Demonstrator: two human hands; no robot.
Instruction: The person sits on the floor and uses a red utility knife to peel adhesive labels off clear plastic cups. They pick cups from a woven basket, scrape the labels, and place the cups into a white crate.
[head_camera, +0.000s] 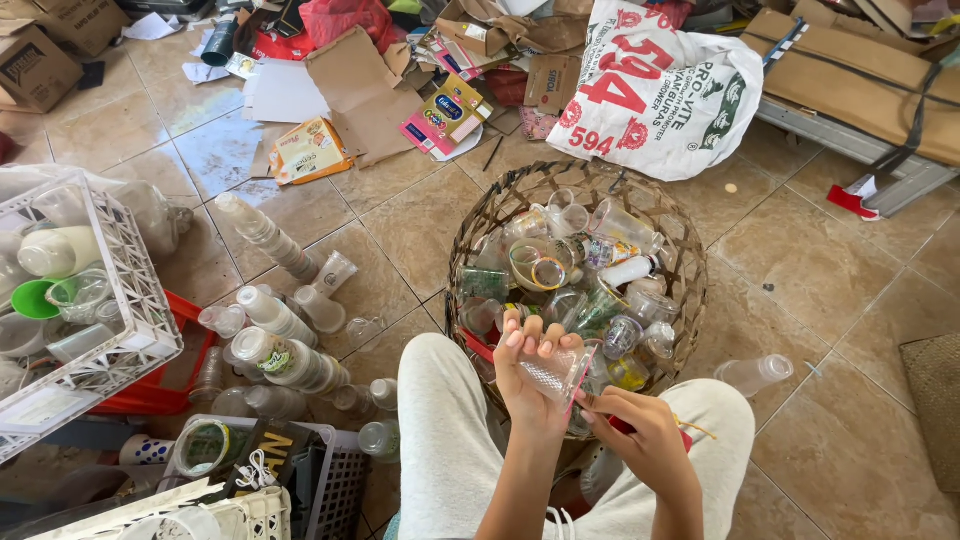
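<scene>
My left hand grips a clear plastic cup just above my lap, fingers wrapped over its side. My right hand is closed on a small red-handled tool whose tip touches the cup's rim. Both hands hover at the near edge of a round woven basket filled with several clear plastic cups and bottles. My knees in light grey trousers frame the basket.
Stacks of clear cups lie on the tiled floor to the left. A white plastic crate holding containers stands at far left over a red tray. A printed white sack, cardboard and paper litter lie behind. One loose bottle rests at right.
</scene>
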